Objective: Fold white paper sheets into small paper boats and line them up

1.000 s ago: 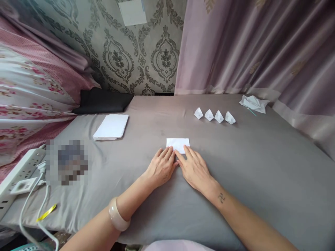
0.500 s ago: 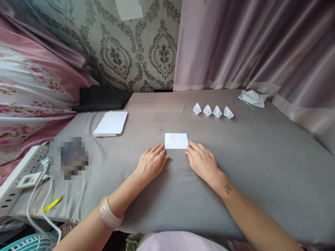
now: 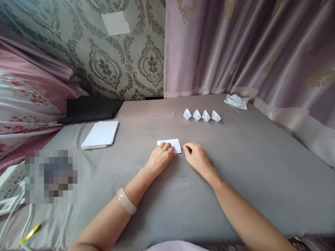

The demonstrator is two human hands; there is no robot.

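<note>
A small folded white sheet of paper (image 3: pixel 176 143) lies on the grey cloth in front of me. My left hand (image 3: pixel 161 157) covers its lower left part, fingers curled over the paper and thumb by the near edge. Just right of the sheet, slightly apart from it, is my right hand (image 3: pixel 196 158), its fingertips and thumb pinched together with nothing seen between them. Farther back to the right, several folded paper boats (image 3: pixel 196 115) stand in a row.
A stack of white paper (image 3: pixel 101 134) lies at the left, in front of a folded black cloth (image 3: pixel 90 108). Crumpled white paper (image 3: pixel 236 101) sits at the back right. At the left edge are a power strip (image 3: pixel 12 179) with cables and a yellow strip (image 3: pixel 30 233).
My hands first lay flat on the paper, then spread to its two sides. Now the left hand is curled over the paper and the right has closed into a pinch. The view has shifted.
</note>
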